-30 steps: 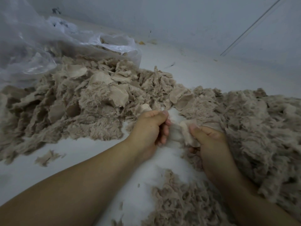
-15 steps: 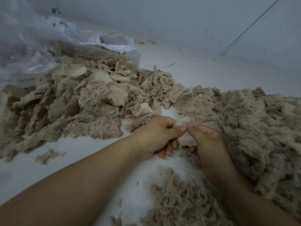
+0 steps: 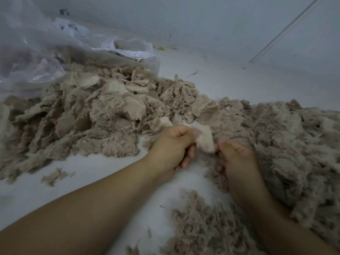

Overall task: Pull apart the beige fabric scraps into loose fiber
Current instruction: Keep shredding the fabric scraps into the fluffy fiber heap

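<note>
My left hand (image 3: 173,144) pinches the top of a small beige scrap (image 3: 205,138) with its thumb and curled fingers. The scrap hangs between my two hands — just beside my right hand (image 3: 237,159), and it looks blurry. My right hand is curled up tight, thumb on top, but I cannot tell if it grips the scrap's edge or the fuzz under it. A big heap of scraps (image 3: 95,115) lies to the left. Pulled-apart fluff (image 3: 287,144) lies to the right. A clear plastic bag (image 3: 46,52) sits behind the heap — its mouth open, with some beige bits inside.
</note>
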`<state>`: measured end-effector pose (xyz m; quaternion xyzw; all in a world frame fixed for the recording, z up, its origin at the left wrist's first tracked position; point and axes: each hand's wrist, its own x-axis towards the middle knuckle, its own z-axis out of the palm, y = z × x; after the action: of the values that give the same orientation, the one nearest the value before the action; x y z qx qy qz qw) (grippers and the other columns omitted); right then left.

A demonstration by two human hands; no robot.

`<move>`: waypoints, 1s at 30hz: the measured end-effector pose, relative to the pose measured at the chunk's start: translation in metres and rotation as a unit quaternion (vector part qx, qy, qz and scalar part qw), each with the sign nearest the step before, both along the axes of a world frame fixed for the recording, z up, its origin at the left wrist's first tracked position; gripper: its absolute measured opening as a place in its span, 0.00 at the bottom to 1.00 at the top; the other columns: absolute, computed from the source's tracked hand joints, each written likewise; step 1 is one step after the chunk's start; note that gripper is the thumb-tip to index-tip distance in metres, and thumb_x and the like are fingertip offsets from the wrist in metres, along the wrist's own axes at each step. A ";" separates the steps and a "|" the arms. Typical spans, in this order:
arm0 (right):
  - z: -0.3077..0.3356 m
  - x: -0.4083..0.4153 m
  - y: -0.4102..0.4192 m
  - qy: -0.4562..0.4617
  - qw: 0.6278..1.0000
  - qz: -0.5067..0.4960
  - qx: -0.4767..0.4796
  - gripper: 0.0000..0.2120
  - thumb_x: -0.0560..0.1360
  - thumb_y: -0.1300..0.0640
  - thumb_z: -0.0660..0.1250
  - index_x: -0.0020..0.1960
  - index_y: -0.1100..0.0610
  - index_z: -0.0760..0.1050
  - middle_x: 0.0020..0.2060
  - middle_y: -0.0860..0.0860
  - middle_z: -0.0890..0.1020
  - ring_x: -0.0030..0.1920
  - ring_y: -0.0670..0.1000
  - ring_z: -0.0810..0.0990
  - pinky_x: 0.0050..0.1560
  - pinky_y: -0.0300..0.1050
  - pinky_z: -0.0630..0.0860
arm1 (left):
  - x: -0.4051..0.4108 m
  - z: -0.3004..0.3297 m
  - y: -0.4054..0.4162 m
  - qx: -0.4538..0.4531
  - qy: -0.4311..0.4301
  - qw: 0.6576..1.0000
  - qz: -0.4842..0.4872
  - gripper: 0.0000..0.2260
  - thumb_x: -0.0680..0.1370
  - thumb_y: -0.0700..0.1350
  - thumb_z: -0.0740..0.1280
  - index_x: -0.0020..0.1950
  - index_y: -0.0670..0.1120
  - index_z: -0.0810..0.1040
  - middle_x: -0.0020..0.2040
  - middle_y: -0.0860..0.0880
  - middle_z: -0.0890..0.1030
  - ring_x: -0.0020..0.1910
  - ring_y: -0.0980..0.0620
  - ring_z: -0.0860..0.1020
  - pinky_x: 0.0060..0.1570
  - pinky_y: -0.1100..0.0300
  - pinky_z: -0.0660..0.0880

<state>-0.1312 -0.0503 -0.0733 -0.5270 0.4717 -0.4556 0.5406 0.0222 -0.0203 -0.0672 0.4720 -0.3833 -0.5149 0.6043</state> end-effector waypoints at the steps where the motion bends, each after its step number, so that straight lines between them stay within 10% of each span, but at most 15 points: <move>1: 0.000 0.000 -0.001 -0.016 1.000 -0.014 0.008 0.21 0.81 0.52 0.63 0.31 0.53 0.79 0.24 0.50 0.71 0.23 0.46 0.64 0.24 0.41 0.63 | 0.002 -0.001 -0.002 -0.025 0.046 0.996 0.078 0.14 0.83 0.45 0.61 0.40 0.42 0.77 0.25 0.46 0.74 0.17 0.52 0.65 0.18 0.67 0.57; 5: 0.001 0.001 -0.002 -0.033 0.999 -0.033 0.011 0.22 0.82 0.52 0.62 0.30 0.51 0.78 0.21 0.44 0.66 0.20 0.44 0.64 0.24 0.40 0.63 | 0.005 -0.003 -0.003 -0.053 0.057 0.984 0.158 0.13 0.81 0.50 0.63 0.46 0.41 0.76 0.28 0.45 0.76 0.19 0.49 0.70 0.19 0.65 0.62; 7: 0.000 0.002 -0.001 -0.041 0.999 -0.029 0.008 0.22 0.82 0.53 0.61 0.29 0.51 0.78 0.21 0.45 0.66 0.20 0.44 0.64 0.23 0.39 0.62 | -0.002 -0.007 -0.003 -0.045 -0.159 0.981 0.098 0.07 0.78 0.45 0.69 0.42 0.45 0.78 0.29 0.47 0.77 0.24 0.50 0.74 0.23 0.62 0.67; 10: 0.002 0.002 0.000 -0.071 0.997 -0.018 0.004 0.24 0.82 0.55 0.60 0.29 0.51 0.78 0.20 0.45 0.68 0.20 0.43 0.64 0.21 0.37 0.63 | -0.016 -0.010 -0.007 -0.013 -0.534 0.845 -0.041 0.08 0.74 0.52 0.71 0.51 0.51 0.80 0.40 0.54 0.77 0.39 0.52 0.77 0.34 0.59 0.68; 12: 0.003 0.002 0.000 -0.070 0.997 -0.018 0.002 0.24 0.83 0.55 0.60 0.29 0.51 0.78 0.20 0.46 0.69 0.21 0.44 0.65 0.21 0.37 0.63 | -0.020 -0.006 -0.008 -0.015 -0.606 0.794 -0.051 0.08 0.75 0.54 0.69 0.52 0.54 0.78 0.44 0.55 0.74 0.42 0.52 0.74 0.34 0.59 0.65; 18: 0.004 0.002 0.000 -0.061 0.998 -0.034 0.012 0.23 0.82 0.54 0.60 0.29 0.51 0.79 0.20 0.45 0.66 0.21 0.43 0.64 0.21 0.38 0.64 | -0.013 -0.005 -0.002 -0.061 -0.446 0.893 -0.023 0.03 0.77 0.41 0.69 0.43 0.46 0.79 0.42 0.52 0.76 0.41 0.52 0.75 0.43 0.55 0.74; 21: 0.004 0.003 -0.001 -0.034 0.998 -0.055 0.017 0.22 0.81 0.54 0.61 0.31 0.51 0.81 0.21 0.47 0.69 0.21 0.44 0.67 0.21 0.39 0.65 | -0.008 -0.002 0.001 -0.036 -0.273 0.961 -0.010 0.09 0.80 0.35 0.63 0.42 0.45 0.74 0.35 0.49 0.76 0.33 0.53 0.76 0.32 0.60 0.73; 30: 0.007 0.006 -0.003 0.002 0.997 -0.053 0.060 0.13 0.78 0.54 0.65 0.39 0.47 0.85 0.38 0.54 0.86 0.30 0.51 0.76 0.23 0.38 0.70 | -0.014 0.000 0.001 -0.062 0.057 0.996 -0.010 0.09 0.83 0.33 0.55 0.44 0.40 0.69 0.35 0.43 0.81 0.36 0.44 0.82 0.45 0.48 0.82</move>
<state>-0.1251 -0.0533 -0.0667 -0.4687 0.5263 -0.4535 0.5456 0.0081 -0.0190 -0.0668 0.3995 -0.3842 -0.5218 0.6485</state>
